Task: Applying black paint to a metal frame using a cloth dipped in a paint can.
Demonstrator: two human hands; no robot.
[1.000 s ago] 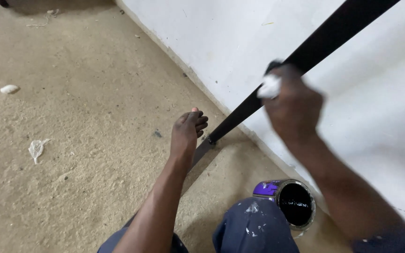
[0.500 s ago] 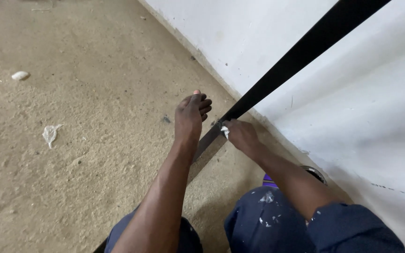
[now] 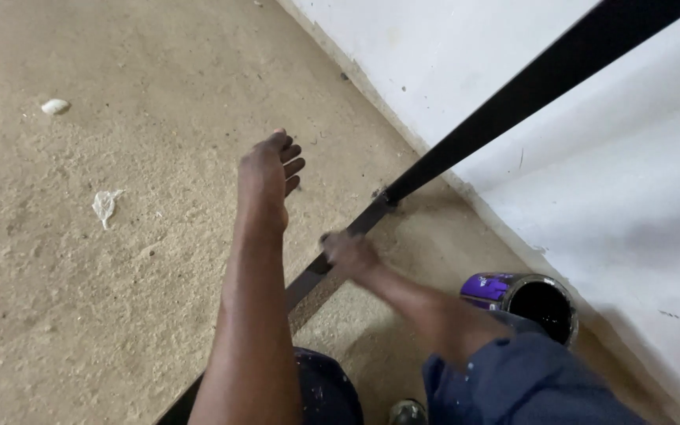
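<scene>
One long black bar [image 3: 505,106] dominates the view: its long axis runs diagonally, from the lower left near our knees up to the upper right corner, where it rises in front of the white wall [image 3: 615,205]. The lower stretch lies flat on the sandy floor [image 3: 120,299]; at a joint near the foot of the wall the bar angles upward and looks thicker. Our right hand [image 3: 346,253] rests on the flat lower stretch, just below that joint, fingers curled over the bar; motion blur prevents us from telling whether the grip is clenched or merely pressing. We cannot identify our left hand in view. A bare foot [image 3: 265,177] is extended on the floor just left of the bar, toes pointing away from us. An open purple paint can [image 3: 525,301] with a dark interior stands near the wall, beside our right forearm. Two pale scraps [image 3: 105,205] lie on the floor, well apart from the bar.
</scene>
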